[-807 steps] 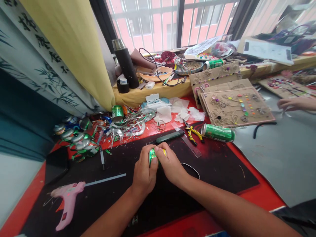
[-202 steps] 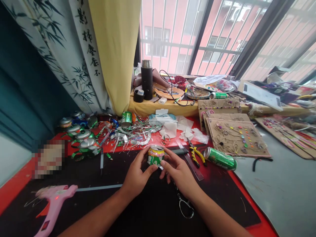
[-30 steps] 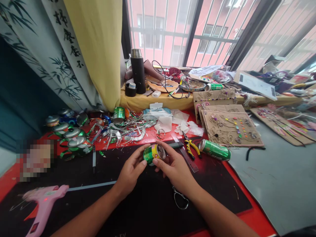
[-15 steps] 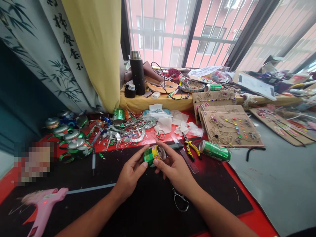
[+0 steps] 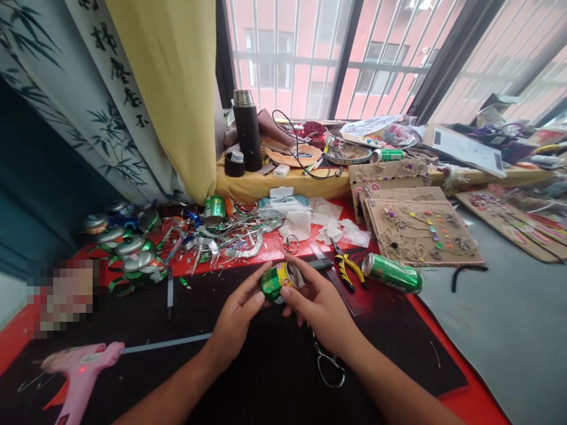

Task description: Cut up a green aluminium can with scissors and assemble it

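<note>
Lightly, the left hand point(image 5: 237, 319) and right hand point(image 5: 319, 310) pinch a green can point(image 5: 279, 283) in a fingertip grip (forearms point(image 5: 163, 383) angled inward).

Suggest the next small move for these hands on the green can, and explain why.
Probably pick up the scissors: the left hand and right hand hold the short green can, open end showing, and the scissors lie just below, handy for trimming that end.
</note>
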Action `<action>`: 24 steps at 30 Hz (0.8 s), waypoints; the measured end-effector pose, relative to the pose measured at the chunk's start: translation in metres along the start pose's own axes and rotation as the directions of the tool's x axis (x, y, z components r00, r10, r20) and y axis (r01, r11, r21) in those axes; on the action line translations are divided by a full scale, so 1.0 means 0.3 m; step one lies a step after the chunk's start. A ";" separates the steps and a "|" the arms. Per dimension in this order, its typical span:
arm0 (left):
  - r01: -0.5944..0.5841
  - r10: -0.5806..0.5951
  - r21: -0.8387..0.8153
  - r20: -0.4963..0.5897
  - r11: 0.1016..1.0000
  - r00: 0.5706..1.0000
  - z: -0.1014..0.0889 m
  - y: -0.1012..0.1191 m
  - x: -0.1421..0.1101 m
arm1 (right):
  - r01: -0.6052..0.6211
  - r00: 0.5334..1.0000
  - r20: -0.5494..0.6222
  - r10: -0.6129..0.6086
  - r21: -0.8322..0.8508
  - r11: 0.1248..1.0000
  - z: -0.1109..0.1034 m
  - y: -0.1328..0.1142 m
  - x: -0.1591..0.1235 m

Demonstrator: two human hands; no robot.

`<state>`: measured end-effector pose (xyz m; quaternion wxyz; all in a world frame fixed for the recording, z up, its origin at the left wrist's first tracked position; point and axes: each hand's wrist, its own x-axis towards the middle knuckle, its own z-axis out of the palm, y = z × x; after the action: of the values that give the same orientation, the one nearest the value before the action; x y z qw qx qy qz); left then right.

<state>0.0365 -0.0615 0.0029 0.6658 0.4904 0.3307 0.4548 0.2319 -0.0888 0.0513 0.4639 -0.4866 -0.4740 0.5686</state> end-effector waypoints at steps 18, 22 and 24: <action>0.026 -0.025 0.010 -0.056 1.000 0.998 0.004 0.006 0.005 | -0.015 1.000 0.024 0.016 -0.026 1.000 0.006 -0.015 -0.002; 0.033 -0.031 0.027 -0.076 0.999 0.997 0.011 0.013 0.002 | -0.017 1.000 0.020 0.018 -0.031 0.999 0.006 -0.015 0.000; 0.033 -0.030 0.034 -0.083 0.999 0.996 0.014 0.016 0.001 | -0.017 1.000 0.018 0.017 -0.027 0.999 0.005 -0.010 0.001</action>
<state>0.0390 -0.0622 0.0086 0.6500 0.4775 0.3734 0.4584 0.2306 -0.0884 0.0544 0.4482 -0.4917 -0.4818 0.5703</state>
